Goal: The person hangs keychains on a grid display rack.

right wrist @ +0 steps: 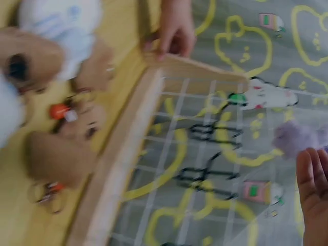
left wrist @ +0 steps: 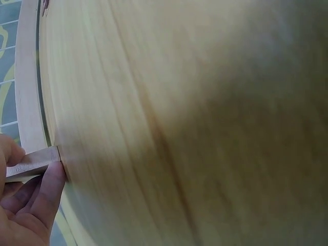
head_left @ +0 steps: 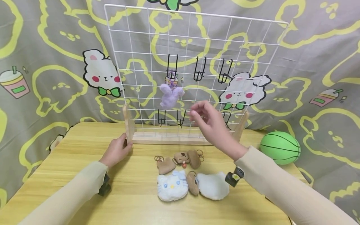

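My left hand point(head_left: 116, 151) pinches the left end of the rack's wooden base point(head_left: 171, 138) between thumb and fingers; the left wrist view shows the wooden end piece point(left wrist: 37, 160) in that grasp. My right hand point(head_left: 212, 125) is in the air before the white wire grid point(head_left: 194, 40), fingers loosely bent, holding nothing. To its upper left, a purple plush keychain point(head_left: 170, 96) hangs from a black hook point(head_left: 172, 64) on the grid. In the right wrist view the purple plush point(right wrist: 296, 138) appears just beyond the fingertips.
Several brown plush keychains point(head_left: 166, 165) lie on the wooden table point(head_left: 70, 150) before the rack. Nearer are a white cat-face plush point(head_left: 172, 187) and a white plush lying face down point(head_left: 213, 186). More black hooks point(head_left: 199, 70) hang on the grid. A green ball point(head_left: 280, 147) sits at the right.
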Motion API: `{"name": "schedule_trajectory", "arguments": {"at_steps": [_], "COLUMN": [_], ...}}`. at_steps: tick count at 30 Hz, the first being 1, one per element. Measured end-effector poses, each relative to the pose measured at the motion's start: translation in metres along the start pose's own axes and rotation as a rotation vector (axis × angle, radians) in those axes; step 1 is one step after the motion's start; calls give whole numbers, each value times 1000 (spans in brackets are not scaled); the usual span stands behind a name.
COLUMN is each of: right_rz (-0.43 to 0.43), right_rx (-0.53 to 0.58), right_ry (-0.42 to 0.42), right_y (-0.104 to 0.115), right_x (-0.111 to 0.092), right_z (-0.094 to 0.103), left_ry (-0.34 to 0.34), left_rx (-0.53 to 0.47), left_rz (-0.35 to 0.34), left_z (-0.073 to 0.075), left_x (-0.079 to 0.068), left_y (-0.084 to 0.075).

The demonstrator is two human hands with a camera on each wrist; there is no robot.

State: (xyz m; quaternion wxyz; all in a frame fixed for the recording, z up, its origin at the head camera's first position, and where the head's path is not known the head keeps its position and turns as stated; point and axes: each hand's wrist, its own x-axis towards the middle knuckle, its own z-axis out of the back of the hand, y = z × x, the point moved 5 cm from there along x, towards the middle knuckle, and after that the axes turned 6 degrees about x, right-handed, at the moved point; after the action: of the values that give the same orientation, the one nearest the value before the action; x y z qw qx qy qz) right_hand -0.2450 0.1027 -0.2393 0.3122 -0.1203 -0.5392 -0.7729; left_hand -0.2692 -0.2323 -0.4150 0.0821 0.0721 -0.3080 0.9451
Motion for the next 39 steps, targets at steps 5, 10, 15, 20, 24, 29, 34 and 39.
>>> {"name": "schedule_trajectory", "arguments": {"at_steps": [5, 10, 15, 20, 24, 29, 34, 39], "right_rz": [-134, -316, -560, -709, -750, -717, -678, -660], "right_rx": [-145, -274, -316, -305, -286, -229, -169, -107], "right_ry": [167, 437, 605, 634, 645, 675, 715, 711], "right_y": [-35, -77, -108, -123, -128, -128, -129, -130], "right_x": [-31, -68, -102, -121, -126, -126, -128, -130], "right_z": [2, 2, 6, 7, 5, 1, 0, 1], "left_ry": [0, 0, -8, -9, -9, -13, -17, -20], "left_rx": [3, 10, 20, 20, 9, 10, 11, 12], "left_rz": [-4, -2, -3, -6, -4, -4, -9, -3], "left_z": [-1, 0, 0, -1, -1, -2, -2, -1], "left_x": [1, 1, 2, 3, 2, 2, 2, 1], "left_y": [-1, -2, -1, 0, 0, 1, 2, 3]}}
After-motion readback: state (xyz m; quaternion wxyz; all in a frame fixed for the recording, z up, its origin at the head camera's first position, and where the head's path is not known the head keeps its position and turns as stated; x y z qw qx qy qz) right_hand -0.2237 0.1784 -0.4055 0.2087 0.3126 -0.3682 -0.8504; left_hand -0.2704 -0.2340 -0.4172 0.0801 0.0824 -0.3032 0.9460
